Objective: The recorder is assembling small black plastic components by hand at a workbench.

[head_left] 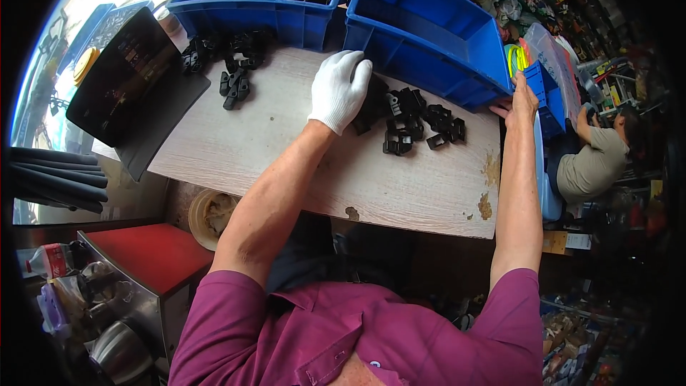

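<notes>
L hand, in a white knit glove, is showing its back to the camera, fingers curling at the front L corner of the R blue bin; fingertips are hiding, so can't tell if its grip is closing on the bin or how far it's opening. R hand, bare, is pressing against the bin's front R corner, fingers pointing up along the short side, thumb side spreading twd the front; can't tell how tight that grip is holding. The bin is sitting at the bench's far R edge, showing bare inner walls. Black plastic parts are lying in a loose pile just R of the glove, in front of the bin. Worn bench is carrying more: a small black cluster is resting farther L, nr the L blue bin, which is holding lots of black pcs. Dark screen is leaning at the L end. Below L, a red-topped cabinet is standing nr a round bucket. Far R, a co-worker is bending by crowded shelves.
</notes>
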Demonstrator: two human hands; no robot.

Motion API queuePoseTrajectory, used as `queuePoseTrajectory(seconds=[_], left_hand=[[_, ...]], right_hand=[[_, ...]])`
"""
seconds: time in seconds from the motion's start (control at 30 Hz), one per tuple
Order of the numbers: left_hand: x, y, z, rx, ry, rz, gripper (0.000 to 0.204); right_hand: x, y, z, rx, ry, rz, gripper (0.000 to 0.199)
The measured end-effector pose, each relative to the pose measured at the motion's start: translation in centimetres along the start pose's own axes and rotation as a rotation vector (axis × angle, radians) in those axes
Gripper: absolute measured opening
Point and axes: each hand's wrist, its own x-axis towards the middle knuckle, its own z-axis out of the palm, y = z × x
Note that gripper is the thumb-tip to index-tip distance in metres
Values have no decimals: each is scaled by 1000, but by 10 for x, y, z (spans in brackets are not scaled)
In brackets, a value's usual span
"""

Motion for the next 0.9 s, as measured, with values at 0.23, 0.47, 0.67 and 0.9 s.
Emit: queuePoseTrajectory(seconds=[0.23, 0.47, 0.67, 0.9], left_hand=[[1, 2, -9, 11, 45, -54, 22], [-42, 47, -54, 22, -82, 170, 17], [-95, 66, -91, 39, -204, 97, 21], [-113, 65, -111, 23, -225, 47, 22]], right_hand=[[-115, 17, -19, 88, -229, -54, 38], [-184, 53, -5, -4, -519, 35, 35], [-204, 65, 25, -204, -721, -13, 39], [-222, 66, 34, -320, -715, -19, 26]])
